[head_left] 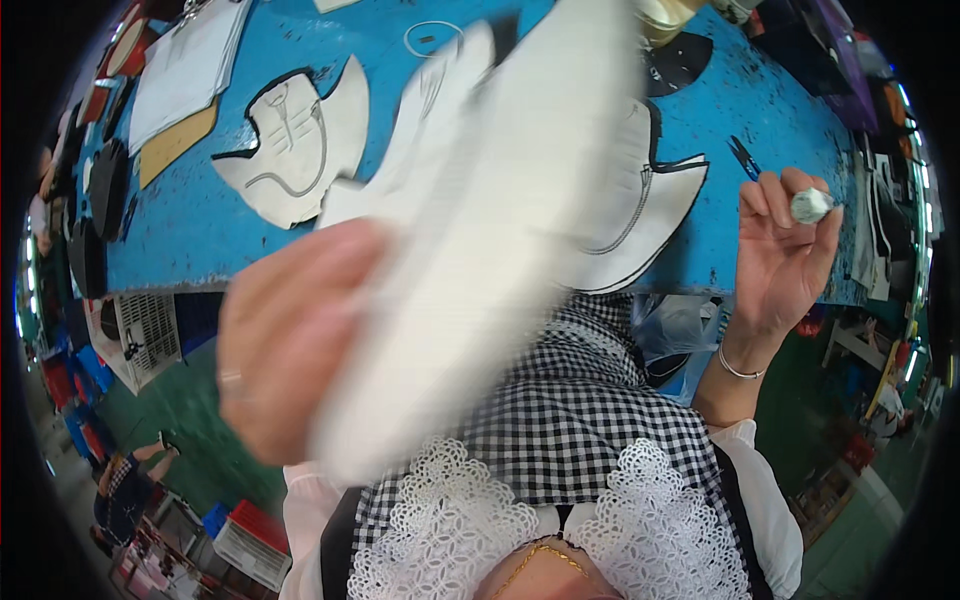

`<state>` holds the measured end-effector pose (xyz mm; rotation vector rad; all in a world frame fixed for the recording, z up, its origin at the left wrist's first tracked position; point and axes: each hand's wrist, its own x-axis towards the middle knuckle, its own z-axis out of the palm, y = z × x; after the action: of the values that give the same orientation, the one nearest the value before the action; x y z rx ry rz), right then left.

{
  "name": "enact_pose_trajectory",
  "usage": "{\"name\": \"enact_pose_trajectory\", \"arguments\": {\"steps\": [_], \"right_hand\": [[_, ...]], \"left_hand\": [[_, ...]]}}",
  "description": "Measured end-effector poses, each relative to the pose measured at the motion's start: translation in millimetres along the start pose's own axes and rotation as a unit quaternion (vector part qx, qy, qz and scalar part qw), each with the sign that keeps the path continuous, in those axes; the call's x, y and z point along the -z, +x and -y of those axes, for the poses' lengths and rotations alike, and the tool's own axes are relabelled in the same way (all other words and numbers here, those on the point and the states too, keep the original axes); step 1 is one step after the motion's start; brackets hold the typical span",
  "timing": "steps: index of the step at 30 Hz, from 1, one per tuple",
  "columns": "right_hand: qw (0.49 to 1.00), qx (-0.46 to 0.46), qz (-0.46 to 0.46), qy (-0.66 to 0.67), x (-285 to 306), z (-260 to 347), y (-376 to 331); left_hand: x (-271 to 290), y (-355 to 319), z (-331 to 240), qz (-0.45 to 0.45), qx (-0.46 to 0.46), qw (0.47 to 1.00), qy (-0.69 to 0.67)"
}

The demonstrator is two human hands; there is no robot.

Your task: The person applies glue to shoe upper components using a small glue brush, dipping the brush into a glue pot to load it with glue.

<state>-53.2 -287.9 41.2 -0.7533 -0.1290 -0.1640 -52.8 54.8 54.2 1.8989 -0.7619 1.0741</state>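
Note:
My left hand (295, 335) is blurred by motion and grips a long white piece (490, 230). The piece is raised close in front of me, slanting from lower left to upper right, and too smeared to tell its kind. Off to the right, my right hand (785, 240) has its fingers curled around a small thing with a round whitish-green end (811, 206); its kind does not show. Beyond that hand lie dark thread snips (743, 157). Several white shoe upper pieces with black edging and stitched lines lie on the blue table, one at left (290, 145), another partly covered at right (640, 200).
The blue table (180, 245) spans the far side. Papers (190, 65) and tan card (178, 143) lie at its left, near black pieces (87, 255). A dark box (810, 55) stands back right. White crates (150, 340) and another person (125, 490) are at lower left.

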Motion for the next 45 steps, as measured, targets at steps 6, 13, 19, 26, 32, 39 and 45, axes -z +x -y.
{"name": "enact_pose_trajectory", "arguments": {"steps": [6, 13, 19, 26, 32, 39, 45], "right_hand": [[0.998, 0.034, -0.049, -0.035, 8, 15, 4], [0.832, 0.007, 0.088, -0.548, 6, -23, 9], [0.766, -0.002, 0.168, -0.621, -10, -38, 17], [0.691, 0.072, 0.192, -0.693, -12, -52, 30], [0.627, 0.189, 0.186, -0.732, -10, -54, 46], [0.594, 0.136, 0.353, -0.710, -20, -39, 20], [0.758, 0.127, 0.097, -0.632, -1, -21, 64]], "left_hand": [[-79, -35, -3, 0.339, -0.052, 0.937, -0.058], [-80, -48, -6, 0.382, -0.013, 0.920, -0.087], [-82, -50, -8, 0.376, -0.003, 0.923, -0.086], [-79, -49, -10, 0.378, -0.006, 0.922, -0.086], [-80, -50, -11, 0.364, -0.011, 0.929, -0.073], [-81, -50, -10, 0.355, -0.020, 0.932, -0.065], [-83, -37, -8, 0.348, -0.027, 0.934, -0.080]]}}
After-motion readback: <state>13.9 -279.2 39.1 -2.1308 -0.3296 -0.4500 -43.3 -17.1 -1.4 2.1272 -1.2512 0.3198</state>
